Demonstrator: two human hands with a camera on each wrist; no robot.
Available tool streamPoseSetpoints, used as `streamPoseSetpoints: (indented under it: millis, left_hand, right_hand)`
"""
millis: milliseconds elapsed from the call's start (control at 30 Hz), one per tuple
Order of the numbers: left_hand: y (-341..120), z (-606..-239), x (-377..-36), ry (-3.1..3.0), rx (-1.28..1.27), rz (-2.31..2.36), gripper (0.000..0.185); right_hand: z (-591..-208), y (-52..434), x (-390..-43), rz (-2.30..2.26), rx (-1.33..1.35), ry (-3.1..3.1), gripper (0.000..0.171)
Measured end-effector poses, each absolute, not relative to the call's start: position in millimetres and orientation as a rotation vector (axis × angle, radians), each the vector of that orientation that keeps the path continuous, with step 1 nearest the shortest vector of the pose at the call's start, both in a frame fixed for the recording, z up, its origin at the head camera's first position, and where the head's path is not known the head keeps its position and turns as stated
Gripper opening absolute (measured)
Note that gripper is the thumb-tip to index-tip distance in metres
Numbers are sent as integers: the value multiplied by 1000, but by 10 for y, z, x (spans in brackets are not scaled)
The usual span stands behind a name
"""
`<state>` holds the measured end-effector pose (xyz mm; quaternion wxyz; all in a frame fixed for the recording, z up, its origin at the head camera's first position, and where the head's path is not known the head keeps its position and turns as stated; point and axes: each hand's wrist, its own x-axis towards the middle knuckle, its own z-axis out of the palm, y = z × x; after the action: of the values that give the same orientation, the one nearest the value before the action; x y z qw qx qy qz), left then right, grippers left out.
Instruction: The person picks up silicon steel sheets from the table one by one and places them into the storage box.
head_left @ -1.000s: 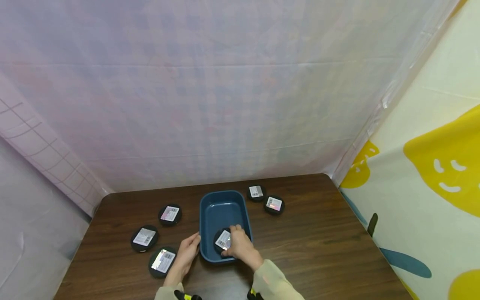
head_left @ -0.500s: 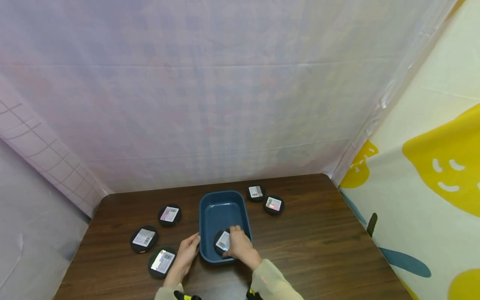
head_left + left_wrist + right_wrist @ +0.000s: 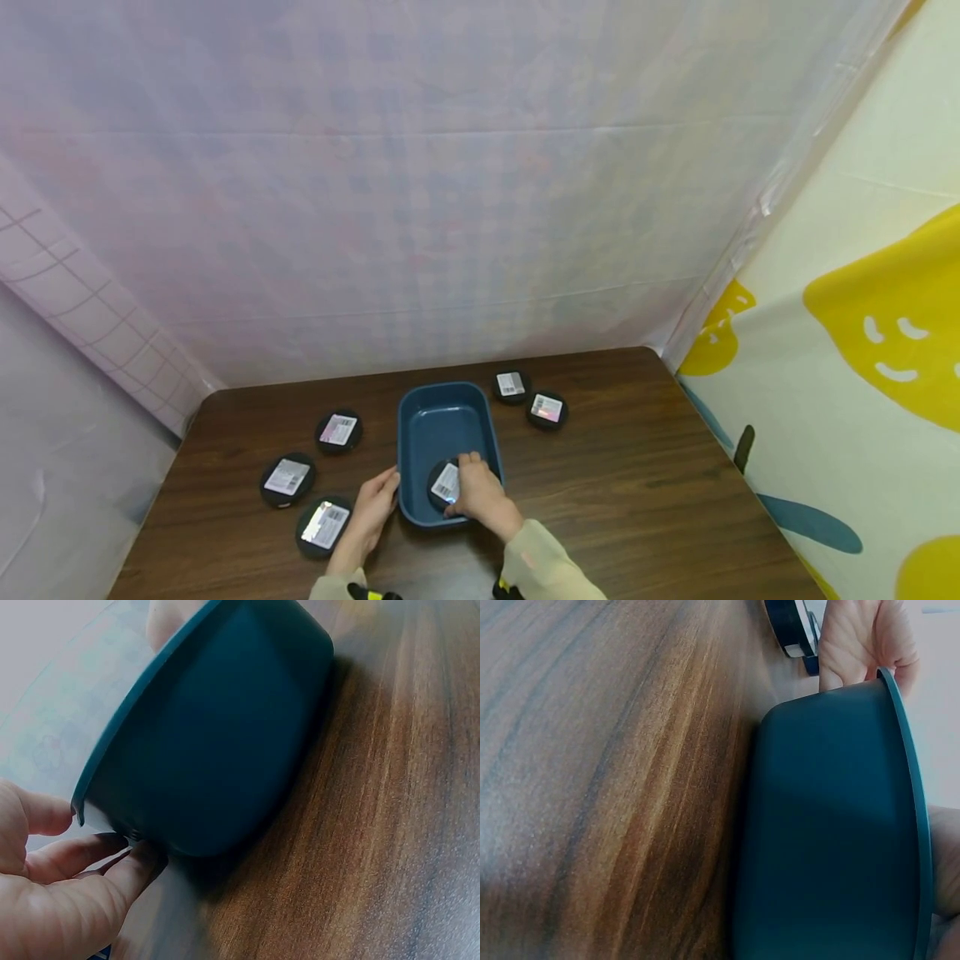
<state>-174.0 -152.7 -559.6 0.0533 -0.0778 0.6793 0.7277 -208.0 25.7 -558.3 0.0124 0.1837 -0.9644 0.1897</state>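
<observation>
A dark wooden worktop [image 3: 615, 500] carries a deep blue rectangular plastic tub [image 3: 442, 417] near its front edge. The left hand [image 3: 371, 508] rests relaxed fingers against the tub's left wall. Inside the tub's near end, the right hand [image 3: 480, 493] holds a round black labelled disc [image 3: 444, 483].

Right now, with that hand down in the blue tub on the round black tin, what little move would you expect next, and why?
Probably the right hand lets go of the round black labelled tin and lifts out. The tin already seems to lie on the floor of the dark blue plastic tub, near its front wall, while the left hand steadies the tub's rim. Five similar tins lie on the dark wooden table.
</observation>
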Motion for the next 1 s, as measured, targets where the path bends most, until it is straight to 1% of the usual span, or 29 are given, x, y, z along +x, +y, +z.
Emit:
streamPoseSetpoints:
  millis: [233, 533, 767, 1000]
  left_hand:
    - [-1523, -5604, -1731, 2064, -235, 2208, 42]
    - [-1532, -5591, -1733, 2064, -242, 2201, 43]
    - [-1534, -5594, -1726, 2073, -250, 2192, 42]
    - [-1537, -5588, -1729, 2088, -255, 2184, 43]
  right_hand:
    - [-5574, 263, -2054, 587, 590, -2990, 76]
    - [-5563, 293, -2084, 693, 606, -2927, 79]
    - [-5523, 373, -2159, 780, 593, -2767, 63]
    - [-5416, 475, -2234, 875, 556, -2639, 60]
